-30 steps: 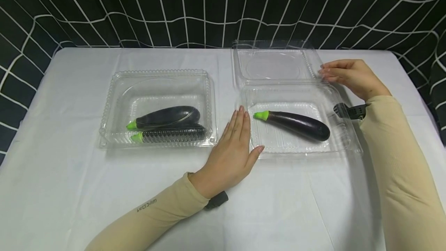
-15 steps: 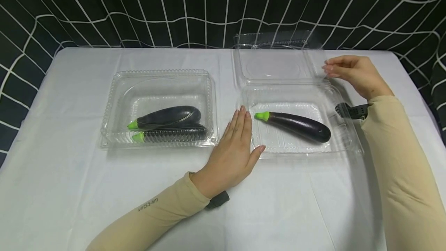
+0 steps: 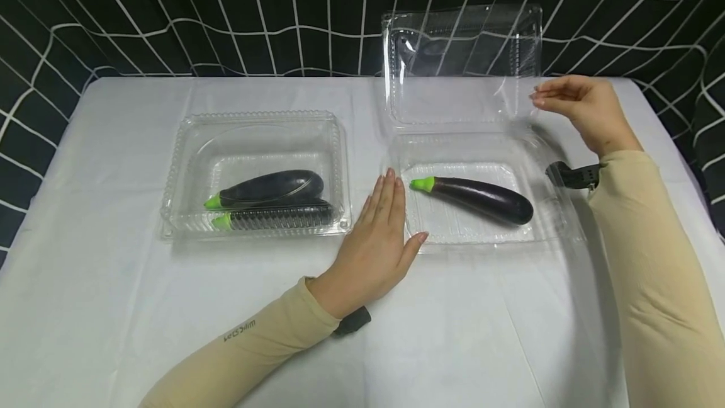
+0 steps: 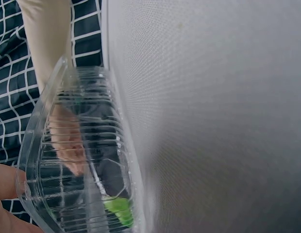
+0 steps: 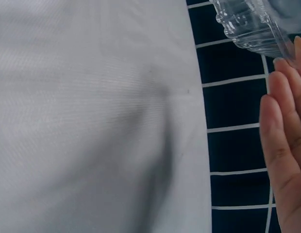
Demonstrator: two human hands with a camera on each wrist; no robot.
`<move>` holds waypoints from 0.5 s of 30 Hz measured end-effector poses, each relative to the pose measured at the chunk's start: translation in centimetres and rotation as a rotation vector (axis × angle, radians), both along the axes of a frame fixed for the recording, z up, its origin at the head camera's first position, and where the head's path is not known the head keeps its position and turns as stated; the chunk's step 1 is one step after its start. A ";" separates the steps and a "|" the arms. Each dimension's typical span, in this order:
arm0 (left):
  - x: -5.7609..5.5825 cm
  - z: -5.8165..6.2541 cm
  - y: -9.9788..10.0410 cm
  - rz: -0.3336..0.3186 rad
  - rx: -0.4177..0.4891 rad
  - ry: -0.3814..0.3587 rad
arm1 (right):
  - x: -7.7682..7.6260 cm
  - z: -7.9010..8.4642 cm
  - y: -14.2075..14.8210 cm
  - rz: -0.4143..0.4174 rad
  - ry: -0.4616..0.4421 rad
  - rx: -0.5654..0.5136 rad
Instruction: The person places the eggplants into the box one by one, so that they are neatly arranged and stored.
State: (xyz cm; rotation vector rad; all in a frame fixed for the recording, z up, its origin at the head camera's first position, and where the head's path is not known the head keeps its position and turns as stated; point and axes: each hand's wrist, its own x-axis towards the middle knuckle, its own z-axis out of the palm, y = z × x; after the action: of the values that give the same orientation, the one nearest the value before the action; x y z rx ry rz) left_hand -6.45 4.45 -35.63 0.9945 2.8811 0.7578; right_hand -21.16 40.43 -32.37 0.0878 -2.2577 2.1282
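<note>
On the right of the table, a clear plastic clamshell container [image 3: 498,241] holds one eggplant [image 3: 481,199] with a green stem end. Its hinged lid [image 3: 459,102] stands raised at the back, tilted away. My right hand [image 3: 589,112] pinches the lid's right edge between thumb and fingertips; the right wrist view shows the fingers [image 5: 274,126] beside the lid's corner. My left hand [image 3: 370,244] lies with straight fingers against the container's left side, thumb by its front left corner. In the left wrist view the container's ribbed wall [image 4: 68,194] stands close to the thumb.
A second clear clamshell container [image 3: 257,119], closed, sits on the left with two eggplants [image 3: 272,189] inside. Both containers are on a white-covered table [image 3: 470,332]. Behind the table's far edge hangs a black cloth with a white grid [image 3: 226,11].
The lid of the right container has swung upward from lying back, its far edge rising. My right hand has moved up and slightly right with it. My left hand has stayed in place.
</note>
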 end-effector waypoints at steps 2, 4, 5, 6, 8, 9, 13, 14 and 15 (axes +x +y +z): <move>0.0 0.0 0.0 0.002 0.004 0.000 | 0.1 0.3 0.0 -0.020 0.014 0.015; 0.0 0.0 0.0 0.004 0.007 0.005 | 0.2 0.6 -0.1 -0.038 0.026 0.027; 0.0 0.0 0.0 0.005 0.010 0.005 | 0.3 0.7 -0.2 -0.047 0.034 0.033; 0.0 -0.1 0.0 0.005 0.009 0.006 | 0.4 0.8 -0.2 -0.056 0.039 0.039; 0.0 -0.1 0.0 0.006 0.008 0.007 | 0.6 1.1 -0.3 -0.075 0.046 0.051; 0.0 -0.1 0.0 0.005 0.008 0.005 | 0.7 1.2 -0.3 -0.086 0.049 0.061; 0.0 -0.1 0.1 0.002 0.004 -0.005 | 1.6 1.7 -0.2 -0.136 0.057 0.165; 0.0 -0.1 0.2 0.001 0.002 -0.008 | 1.9 1.7 -0.1 -0.147 0.068 0.195; 0.0 0.0 0.2 -0.001 0.001 -0.011 | 2.2 1.8 -0.1 -0.155 0.081 0.212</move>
State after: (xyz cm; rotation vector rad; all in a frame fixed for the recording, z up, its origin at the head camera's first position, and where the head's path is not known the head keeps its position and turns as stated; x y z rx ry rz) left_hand -6.44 4.67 -35.66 0.9885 2.8706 0.7625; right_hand -18.95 40.31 -30.58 0.0045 -2.3500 1.7744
